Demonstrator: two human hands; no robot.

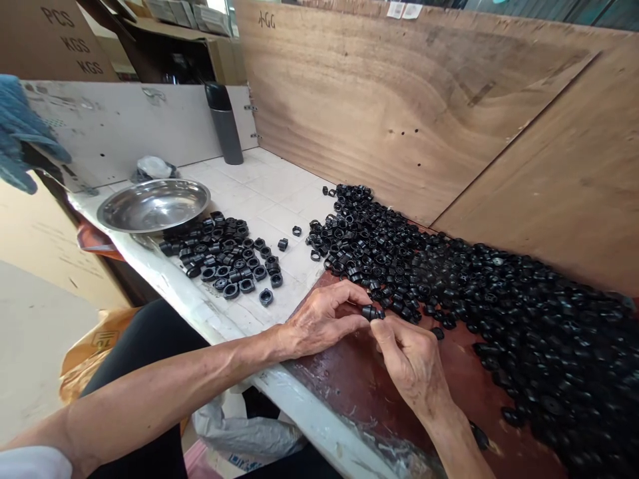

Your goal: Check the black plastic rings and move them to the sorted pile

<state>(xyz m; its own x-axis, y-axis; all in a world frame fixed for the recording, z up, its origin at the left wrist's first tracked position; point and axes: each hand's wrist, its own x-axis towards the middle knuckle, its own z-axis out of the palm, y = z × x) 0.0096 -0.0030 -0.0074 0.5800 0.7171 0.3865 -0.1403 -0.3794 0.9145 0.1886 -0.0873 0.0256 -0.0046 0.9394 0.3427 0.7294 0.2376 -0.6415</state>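
Near the middle of the table, my left hand [327,319] pinches a small black plastic part [369,311] between thumb and fingers. My right hand [412,356] meets it from the right, its thumb and fingers closed on the right end of the same part. Both hands are over the dark red board [359,386]. Beyond and to the right spreads a large pile of black parts [449,279]. A smaller group of black rings [234,259] lies to the left on the white surface.
A steel bowl [154,206] sits at the table's left edge, near a dark bottle [227,126]. A wooden panel [399,106] stands along the back. A blue cloth [24,126] hangs at the far left. Loose rings lie between the two piles.
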